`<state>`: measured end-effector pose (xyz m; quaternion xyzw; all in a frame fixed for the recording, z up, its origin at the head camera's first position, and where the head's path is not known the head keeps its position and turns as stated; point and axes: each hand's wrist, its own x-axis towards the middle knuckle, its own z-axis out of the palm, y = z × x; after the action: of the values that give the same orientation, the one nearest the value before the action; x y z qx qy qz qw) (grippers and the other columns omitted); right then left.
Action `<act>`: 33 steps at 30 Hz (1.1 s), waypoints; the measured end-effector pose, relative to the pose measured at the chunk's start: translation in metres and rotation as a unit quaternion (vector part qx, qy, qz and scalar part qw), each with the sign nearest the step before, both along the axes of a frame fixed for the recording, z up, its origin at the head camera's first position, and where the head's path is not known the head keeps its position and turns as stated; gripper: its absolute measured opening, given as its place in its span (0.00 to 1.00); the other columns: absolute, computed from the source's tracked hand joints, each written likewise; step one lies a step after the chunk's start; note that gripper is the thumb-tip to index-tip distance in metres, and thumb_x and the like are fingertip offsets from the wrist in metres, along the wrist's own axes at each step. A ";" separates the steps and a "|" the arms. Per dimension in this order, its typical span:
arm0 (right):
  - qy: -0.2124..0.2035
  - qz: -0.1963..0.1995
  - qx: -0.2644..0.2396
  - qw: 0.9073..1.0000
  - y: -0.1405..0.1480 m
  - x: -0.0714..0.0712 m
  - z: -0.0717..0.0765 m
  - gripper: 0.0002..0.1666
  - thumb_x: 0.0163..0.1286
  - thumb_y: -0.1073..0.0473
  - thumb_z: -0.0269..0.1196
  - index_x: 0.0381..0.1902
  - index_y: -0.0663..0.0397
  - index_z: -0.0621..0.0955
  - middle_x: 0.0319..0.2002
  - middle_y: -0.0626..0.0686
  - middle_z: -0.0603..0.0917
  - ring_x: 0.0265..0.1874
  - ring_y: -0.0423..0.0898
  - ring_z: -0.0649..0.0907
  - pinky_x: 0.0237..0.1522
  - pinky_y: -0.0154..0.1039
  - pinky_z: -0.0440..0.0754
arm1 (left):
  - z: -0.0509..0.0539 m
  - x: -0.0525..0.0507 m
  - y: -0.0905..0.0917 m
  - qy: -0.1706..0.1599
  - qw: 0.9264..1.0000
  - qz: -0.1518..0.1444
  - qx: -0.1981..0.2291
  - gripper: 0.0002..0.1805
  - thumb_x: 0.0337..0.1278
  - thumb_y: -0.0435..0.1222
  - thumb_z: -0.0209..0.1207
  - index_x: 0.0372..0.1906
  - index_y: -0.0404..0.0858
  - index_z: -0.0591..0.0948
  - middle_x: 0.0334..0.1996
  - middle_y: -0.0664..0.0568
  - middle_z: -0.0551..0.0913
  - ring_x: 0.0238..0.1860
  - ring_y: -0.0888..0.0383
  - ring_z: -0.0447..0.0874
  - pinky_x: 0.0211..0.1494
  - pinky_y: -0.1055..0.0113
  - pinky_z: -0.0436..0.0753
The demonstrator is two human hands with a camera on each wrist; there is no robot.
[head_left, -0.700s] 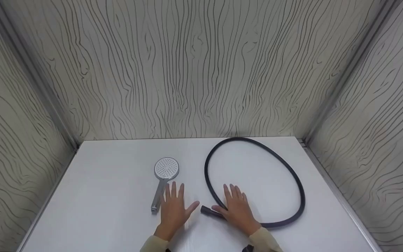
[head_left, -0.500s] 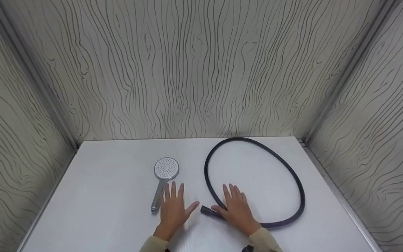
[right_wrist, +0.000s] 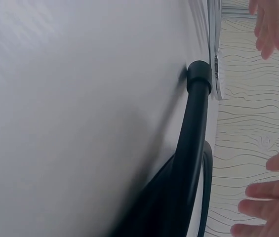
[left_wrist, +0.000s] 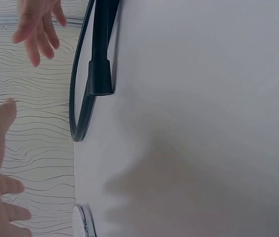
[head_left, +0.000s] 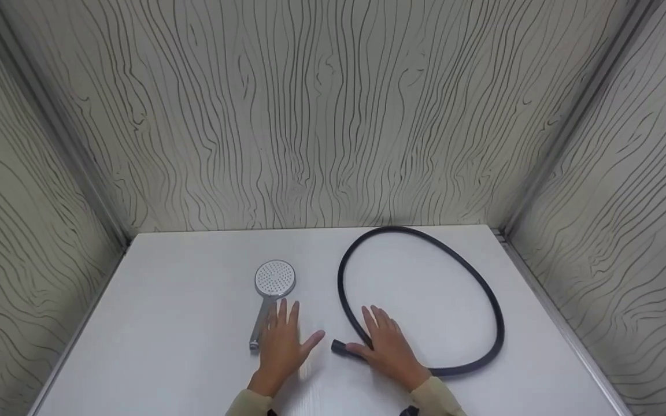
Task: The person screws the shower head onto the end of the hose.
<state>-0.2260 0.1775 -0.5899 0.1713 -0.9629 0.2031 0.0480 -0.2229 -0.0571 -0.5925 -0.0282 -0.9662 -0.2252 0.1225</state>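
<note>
The left hand hovers partly above the shower head, the right hand above the black hose, fingers spread.

Left hand sits slightly further left, fingers overlapping more of shower handle in head view. Right hand also further left, fingers leaning more leftward, thumb nearer hose end.

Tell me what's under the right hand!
A black hose and white table. In the head view, the right hand covers part of the hose; its second end can't be seen.
</note>
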 end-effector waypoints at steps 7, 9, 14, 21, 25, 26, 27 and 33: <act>-0.016 0.025 -0.020 0.999 0.001 0.002 -0.001 0.49 0.65 0.33 0.59 0.72 0.61 0.64 0.69 0.64 0.69 0.69 0.61 0.68 0.69 0.59 0.68 | 0.001 0.000 -0.005 -0.019 0.999 -0.010 0.035 0.48 0.51 0.63 0.61 0.69 0.35 0.68 0.71 0.32 0.64 0.73 0.34 0.59 0.71 0.37 0.64; -0.026 0.029 -0.025 0.999 0.001 0.002 -0.001 0.49 0.66 0.33 0.58 0.72 0.61 0.64 0.69 0.64 0.68 0.69 0.61 0.68 0.69 0.59 0.68 | 0.001 -0.001 -0.008 -0.025 0.999 -0.013 0.041 0.48 0.52 0.63 0.61 0.70 0.35 0.67 0.71 0.33 0.63 0.73 0.34 0.59 0.72 0.37 0.64; -0.067 0.033 -0.046 0.996 0.002 0.002 -0.002 0.49 0.66 0.32 0.57 0.72 0.60 0.63 0.71 0.64 0.67 0.70 0.61 0.67 0.69 0.61 0.67 | 0.001 -0.002 -0.013 -0.032 0.997 -0.020 0.063 0.48 0.53 0.62 0.61 0.70 0.35 0.66 0.71 0.31 0.62 0.72 0.32 0.59 0.72 0.36 0.63; -0.087 0.055 -0.065 0.993 0.003 0.003 -0.007 0.52 0.61 0.34 0.64 0.72 0.61 0.63 0.69 0.64 0.68 0.68 0.61 0.70 0.68 0.59 0.70 | 0.002 -0.003 -0.021 0.008 0.998 -0.016 0.059 0.47 0.51 0.60 0.64 0.67 0.32 0.69 0.69 0.31 0.65 0.70 0.33 0.63 0.70 0.37 0.66; -0.079 0.067 -0.067 0.992 0.004 0.003 -0.010 0.53 0.59 0.34 0.66 0.71 0.63 0.64 0.68 0.64 0.69 0.67 0.61 0.71 0.67 0.58 0.71 | 0.002 -0.006 -0.027 0.021 0.998 -0.011 0.058 0.48 0.51 0.60 0.64 0.67 0.29 0.68 0.68 0.32 0.67 0.69 0.34 0.65 0.68 0.36 0.68; -0.079 0.069 -0.066 0.992 0.004 0.003 -0.010 0.53 0.59 0.34 0.65 0.71 0.63 0.64 0.68 0.64 0.70 0.67 0.61 0.72 0.66 0.57 0.72 | 0.002 -0.007 -0.028 0.022 0.998 -0.010 0.060 0.48 0.51 0.59 0.64 0.67 0.29 0.67 0.68 0.32 0.67 0.68 0.33 0.65 0.68 0.36 0.68; -0.080 0.070 -0.068 0.992 0.004 0.003 -0.010 0.53 0.59 0.34 0.65 0.71 0.63 0.65 0.68 0.64 0.70 0.67 0.61 0.72 0.66 0.57 0.72 | 0.002 -0.007 -0.030 0.020 0.998 -0.007 0.065 0.49 0.51 0.59 0.64 0.68 0.29 0.67 0.68 0.32 0.67 0.68 0.33 0.65 0.68 0.37 0.67; -0.110 0.067 -0.088 0.988 0.004 0.000 -0.012 0.52 0.61 0.34 0.64 0.71 0.63 0.64 0.68 0.64 0.69 0.68 0.61 0.71 0.68 0.57 0.70 | 0.002 -0.011 -0.037 0.009 0.996 0.010 0.093 0.49 0.51 0.60 0.64 0.69 0.31 0.65 0.68 0.32 0.68 0.69 0.34 0.65 0.70 0.38 0.66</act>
<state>-0.2261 0.1814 -0.6015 0.2071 -0.9271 0.3070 -0.0573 -0.2335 -0.0938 -0.5900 -0.0086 -0.9403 -0.3121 0.1354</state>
